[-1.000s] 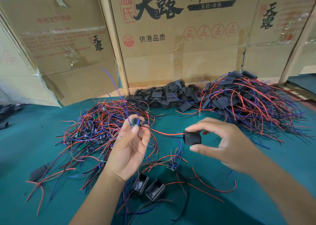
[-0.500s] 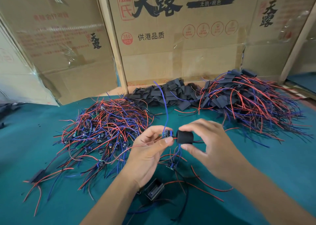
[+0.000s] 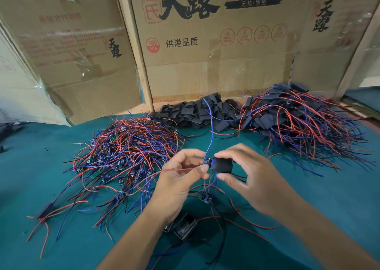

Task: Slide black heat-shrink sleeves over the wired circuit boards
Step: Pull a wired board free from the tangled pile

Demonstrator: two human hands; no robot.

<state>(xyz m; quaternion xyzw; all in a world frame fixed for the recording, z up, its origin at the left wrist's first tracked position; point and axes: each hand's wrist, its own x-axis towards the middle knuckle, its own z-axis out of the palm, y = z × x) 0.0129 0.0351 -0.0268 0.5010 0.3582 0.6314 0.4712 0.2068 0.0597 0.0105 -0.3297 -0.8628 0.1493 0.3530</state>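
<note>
My left hand (image 3: 181, 179) pinches a small wired circuit board (image 3: 208, 161) between thumb and fingers above the green table. A blue wire (image 3: 210, 134) rises from the board and a red wire (image 3: 176, 170) trails to the left. My right hand (image 3: 246, 175) pinches a black heat-shrink sleeve (image 3: 223, 165) that covers part of the board's right end. A pile of bare wired boards (image 3: 127, 150) lies to the left. Loose black sleeves (image 3: 197, 113) are heaped at the back centre. A pile of sleeved boards (image 3: 300, 123) sits at the back right.
Cardboard boxes (image 3: 205, 43) wall off the back of the green table (image 3: 329, 197). Another loose board (image 3: 205, 197) and two black open housings (image 3: 183, 226) lie under my wrists. A single sleeved board (image 3: 44, 210) lies at the near left.
My hands came together at the centre. The left hand brought the board rightward to the sleeve, and the sleeve now covers part of the board. The blue wire swung upright.
</note>
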